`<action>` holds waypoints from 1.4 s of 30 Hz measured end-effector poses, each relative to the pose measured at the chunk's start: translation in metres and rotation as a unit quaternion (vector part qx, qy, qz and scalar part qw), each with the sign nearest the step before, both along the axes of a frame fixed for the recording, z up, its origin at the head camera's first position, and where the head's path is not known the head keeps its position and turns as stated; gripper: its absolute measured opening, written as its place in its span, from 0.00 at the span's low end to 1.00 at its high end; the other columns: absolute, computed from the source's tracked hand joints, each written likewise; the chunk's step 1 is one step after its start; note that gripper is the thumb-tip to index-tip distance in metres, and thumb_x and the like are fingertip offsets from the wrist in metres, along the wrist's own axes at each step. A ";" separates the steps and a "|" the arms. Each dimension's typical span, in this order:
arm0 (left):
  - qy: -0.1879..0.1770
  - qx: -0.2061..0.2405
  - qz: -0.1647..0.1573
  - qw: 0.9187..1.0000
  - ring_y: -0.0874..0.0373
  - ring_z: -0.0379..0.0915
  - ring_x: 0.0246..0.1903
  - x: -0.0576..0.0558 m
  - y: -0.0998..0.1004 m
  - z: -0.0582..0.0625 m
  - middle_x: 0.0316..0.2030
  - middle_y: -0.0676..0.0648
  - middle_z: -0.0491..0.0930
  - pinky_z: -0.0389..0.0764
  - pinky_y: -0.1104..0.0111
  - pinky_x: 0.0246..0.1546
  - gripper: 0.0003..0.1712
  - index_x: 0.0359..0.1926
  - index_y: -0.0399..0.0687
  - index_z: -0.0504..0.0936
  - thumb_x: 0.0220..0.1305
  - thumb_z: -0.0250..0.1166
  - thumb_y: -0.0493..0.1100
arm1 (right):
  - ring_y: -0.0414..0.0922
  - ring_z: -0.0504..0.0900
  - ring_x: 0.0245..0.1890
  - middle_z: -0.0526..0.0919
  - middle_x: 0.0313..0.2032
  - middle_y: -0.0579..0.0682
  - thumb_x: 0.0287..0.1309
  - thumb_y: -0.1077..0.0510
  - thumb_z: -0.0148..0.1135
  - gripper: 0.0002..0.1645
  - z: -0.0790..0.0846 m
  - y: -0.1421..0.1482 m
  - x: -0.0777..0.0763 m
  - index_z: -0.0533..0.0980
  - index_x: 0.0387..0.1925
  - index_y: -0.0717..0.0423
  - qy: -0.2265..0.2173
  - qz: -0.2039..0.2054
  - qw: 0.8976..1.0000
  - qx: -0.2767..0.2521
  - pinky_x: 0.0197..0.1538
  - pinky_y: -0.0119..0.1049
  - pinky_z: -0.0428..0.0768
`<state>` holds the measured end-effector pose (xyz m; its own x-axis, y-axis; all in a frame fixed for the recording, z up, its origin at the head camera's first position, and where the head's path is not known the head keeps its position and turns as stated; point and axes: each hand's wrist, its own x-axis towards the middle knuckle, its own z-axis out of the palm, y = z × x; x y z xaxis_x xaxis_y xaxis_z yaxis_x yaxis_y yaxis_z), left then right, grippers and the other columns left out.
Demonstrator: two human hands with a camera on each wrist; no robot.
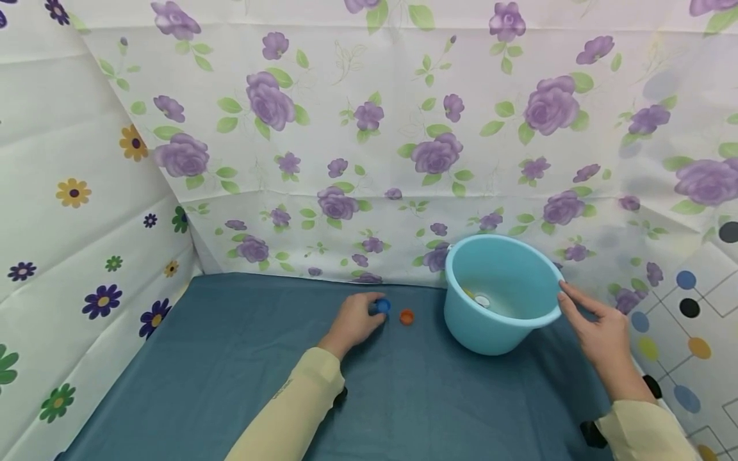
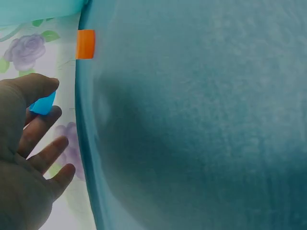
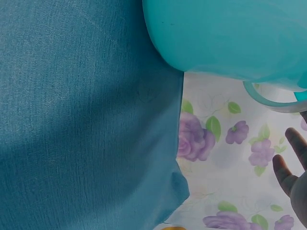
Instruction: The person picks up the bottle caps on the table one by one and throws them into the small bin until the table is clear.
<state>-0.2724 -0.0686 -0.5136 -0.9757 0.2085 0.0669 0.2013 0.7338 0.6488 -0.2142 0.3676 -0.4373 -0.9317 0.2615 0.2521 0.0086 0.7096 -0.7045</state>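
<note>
My left hand (image 1: pixel 353 322) pinches a small blue bottle cap (image 1: pixel 383 306) between thumb and fingertips, near the back edge of the table. In the left wrist view the blue cap (image 2: pixel 43 103) shows between the thumb and forefinger, with the other fingers spread. Just right of that hand, an orange bottle cap (image 1: pixel 406 317) sits on the cloth, hollow side up. My right hand (image 1: pixel 602 333) holds the rim of a light blue bucket (image 1: pixel 484 330) at its right side with thumb and forefinger. Inside the bucket lie a white round piece (image 1: pixel 482 301) and something yellow, partly hidden by the wall.
A dark blue cloth (image 1: pixel 230 371) covers the table. White flowered sheets (image 1: pixel 357 160) hang behind it and on the left. At the right hangs a sheet with coloured dots (image 1: pixel 686 307). The bucket's pale handle (image 3: pixel 268 103) shows in the right wrist view.
</note>
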 end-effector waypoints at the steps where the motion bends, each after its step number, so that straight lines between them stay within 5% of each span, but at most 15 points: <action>1: 0.007 0.004 0.001 1.000 0.55 0.71 0.59 0.000 0.000 0.001 0.57 0.52 0.76 0.75 0.57 0.55 0.26 0.60 0.56 0.75 0.59 0.65 0.48 | 0.44 0.69 0.64 0.73 0.60 0.37 0.58 0.36 0.56 0.24 0.000 0.000 0.000 0.70 0.58 0.24 0.000 0.001 1.000 -0.001 0.53 0.57 0.73; 10: 0.064 0.040 0.017 0.997 0.58 0.77 0.47 -0.001 0.001 0.012 0.48 0.54 0.80 0.79 0.62 0.46 0.25 0.56 0.54 0.78 0.56 0.67 0.48 | 0.48 0.68 0.65 0.73 0.60 0.38 0.57 0.36 0.56 0.25 0.002 0.000 0.000 0.71 0.58 0.25 0.000 0.005 1.000 -0.017 0.54 0.59 0.73; 17: 0.082 0.064 0.033 0.994 0.61 0.74 0.52 0.000 0.004 0.028 0.51 0.56 0.79 0.78 0.63 0.49 0.24 0.55 0.57 0.78 0.56 0.68 0.50 | 0.52 0.66 0.65 0.72 0.61 0.39 0.57 0.35 0.56 0.25 0.003 0.001 0.000 0.71 0.58 0.26 -0.005 0.011 1.000 -0.026 0.54 0.62 0.71; 22: 0.088 0.097 0.018 0.991 0.57 0.75 0.53 0.000 0.008 0.041 0.53 0.55 0.77 0.78 0.61 0.51 0.25 0.57 0.56 0.77 0.57 0.67 0.51 | 0.51 0.66 0.65 0.71 0.61 0.39 0.57 0.35 0.56 0.25 0.002 0.002 0.000 0.71 0.58 0.26 -0.002 0.013 1.000 -0.020 0.54 0.61 0.71; 28: 0.101 0.110 0.004 0.989 0.60 0.74 0.53 -0.001 0.016 0.059 0.56 0.58 0.75 0.80 0.63 0.45 0.24 0.58 0.66 0.74 0.59 0.65 0.52 | 0.50 0.67 0.65 0.72 0.61 0.39 0.57 0.36 0.56 0.25 0.001 0.002 0.001 0.71 0.58 0.25 0.003 0.012 1.000 -0.017 0.54 0.61 0.72; 31: 0.111 0.110 -0.001 0.988 0.58 0.78 0.44 -0.001 0.021 0.068 0.56 0.57 0.75 0.81 0.63 0.39 0.24 0.57 0.67 0.74 0.59 0.65 0.52 | 0.52 0.66 0.65 0.71 0.61 0.40 0.57 0.35 0.56 0.25 0.002 0.002 0.001 0.71 0.58 0.25 0.001 0.014 1.000 -0.018 0.54 0.62 0.71; 35: 0.121 0.108 -0.007 0.987 0.58 0.77 0.46 -0.002 0.030 0.080 0.56 0.58 0.75 0.80 0.62 0.44 0.24 0.57 0.66 0.75 0.59 0.65 0.53 | 0.53 0.66 0.65 0.71 0.62 0.41 0.57 0.35 0.55 0.25 0.002 0.002 0.001 0.70 0.58 0.24 0.000 0.014 1.000 -0.017 0.54 0.62 0.71; 38: 0.140 0.106 -0.009 0.984 0.61 0.70 0.57 -0.004 0.037 0.088 0.55 0.58 0.76 0.76 0.62 0.54 0.23 0.56 0.64 0.76 0.58 0.65 0.54 | 0.53 0.66 0.65 0.70 0.62 0.41 0.57 0.35 0.56 0.25 0.002 0.001 0.001 0.70 0.58 0.24 0.003 0.015 1.000 -0.016 0.54 0.62 0.71; 42: 0.163 0.111 -0.013 0.980 0.61 0.72 0.55 -0.005 0.047 0.097 0.52 0.58 0.78 0.76 0.62 0.54 0.23 0.55 0.59 0.78 0.58 0.65 0.53 | 0.44 0.69 0.64 0.72 0.61 0.40 0.57 0.36 0.56 0.24 0.002 0.000 0.001 0.71 0.57 0.24 0.013 0.010 1.000 -0.009 0.53 0.59 0.73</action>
